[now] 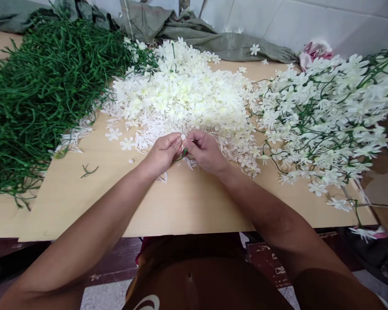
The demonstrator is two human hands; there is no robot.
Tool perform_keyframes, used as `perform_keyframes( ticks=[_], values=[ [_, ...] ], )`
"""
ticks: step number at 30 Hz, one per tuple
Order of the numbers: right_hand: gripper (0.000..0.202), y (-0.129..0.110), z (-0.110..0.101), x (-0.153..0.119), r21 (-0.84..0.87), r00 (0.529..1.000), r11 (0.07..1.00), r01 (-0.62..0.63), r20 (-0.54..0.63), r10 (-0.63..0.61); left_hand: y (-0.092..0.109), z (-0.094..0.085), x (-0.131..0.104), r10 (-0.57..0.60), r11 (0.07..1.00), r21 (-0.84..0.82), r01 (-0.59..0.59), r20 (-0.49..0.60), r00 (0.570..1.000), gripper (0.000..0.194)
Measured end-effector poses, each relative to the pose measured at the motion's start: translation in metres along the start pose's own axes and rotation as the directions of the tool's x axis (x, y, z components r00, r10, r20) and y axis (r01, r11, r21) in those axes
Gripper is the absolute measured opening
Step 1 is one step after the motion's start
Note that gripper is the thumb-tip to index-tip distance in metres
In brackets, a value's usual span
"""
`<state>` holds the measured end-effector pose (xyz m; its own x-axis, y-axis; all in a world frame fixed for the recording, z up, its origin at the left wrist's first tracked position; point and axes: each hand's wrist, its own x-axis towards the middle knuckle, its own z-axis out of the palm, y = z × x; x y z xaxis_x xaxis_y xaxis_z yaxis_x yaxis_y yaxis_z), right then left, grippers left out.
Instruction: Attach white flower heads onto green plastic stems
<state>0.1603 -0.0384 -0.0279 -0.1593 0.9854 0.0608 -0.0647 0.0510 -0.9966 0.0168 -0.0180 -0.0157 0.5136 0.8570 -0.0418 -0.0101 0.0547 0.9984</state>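
Observation:
Both hands meet at the near edge of a heap of white artificial flower heads [194,94]. My left hand [163,153] pinches a green plastic stem [178,159], most of it hidden by the fingers. Thumb and fingertips of my right hand [205,148] are closed on a small white piece [183,137], apparently part of a flower, right against the left fingertips. Thin white sticks [148,129] lie around and behind the hands. Whether stem and white piece are joined cannot be made out.
A large pile of green plastic stems [51,86] covers the left. Stemmed white flowers [320,116] are heaped at the right, some overhanging the table [194,206]. A grey-green cloth [213,43] runs along the tiled wall. One loose stem piece [89,171] lies left of my hands.

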Motion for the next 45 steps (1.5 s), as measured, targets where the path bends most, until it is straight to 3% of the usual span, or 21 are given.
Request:
perform_keyframes(
  ticks=[5, 10, 14, 20, 32, 45],
  values=[
    [0.052, 0.002, -0.001, 0.002, 0.056, 0.998, 0.997, -0.058, 0.012, 0.058, -0.001, 0.001, 0.002, 0.007, 0.999, 0.054, -0.006, -0.023, 1.0, 0.047],
    [0.053, -0.001, -0.002, 0.002, 0.094, 0.997, 0.993, -0.074, 0.019, 0.073, 0.001, 0.003, 0.004, 0.003, 0.999, -0.042, -0.004, -0.021, 1.0, 0.056],
    [0.056, -0.007, -0.006, 0.001, 0.067, 0.992, 0.994, -0.09, 0.093, 0.083, 0.002, 0.001, 0.004, 0.034, 0.998, -0.049, -0.034, 0.0, 0.999, 0.058],
    [0.054, -0.012, -0.013, 0.001, 0.027, 0.98, 0.995, -0.101, 0.175, 0.095, 0.002, -0.003, 0.002, -0.017, 1.0, -0.005, 0.017, 0.023, 1.0, 0.056],
    [0.045, -0.007, -0.016, 0.003, -0.009, 0.98, 0.995, -0.1, 0.174, 0.1, -0.001, -0.006, 0.003, -0.01, 1.0, -0.011, 0.011, 0.074, 0.997, 0.056],
    [0.047, -0.009, -0.008, 0.002, -0.124, 0.997, 0.992, -0.011, 0.078, 0.021, -0.001, 0.003, 0.001, -0.044, 0.993, -0.113, 0.042, -0.011, 0.999, 0.057]
  ],
)
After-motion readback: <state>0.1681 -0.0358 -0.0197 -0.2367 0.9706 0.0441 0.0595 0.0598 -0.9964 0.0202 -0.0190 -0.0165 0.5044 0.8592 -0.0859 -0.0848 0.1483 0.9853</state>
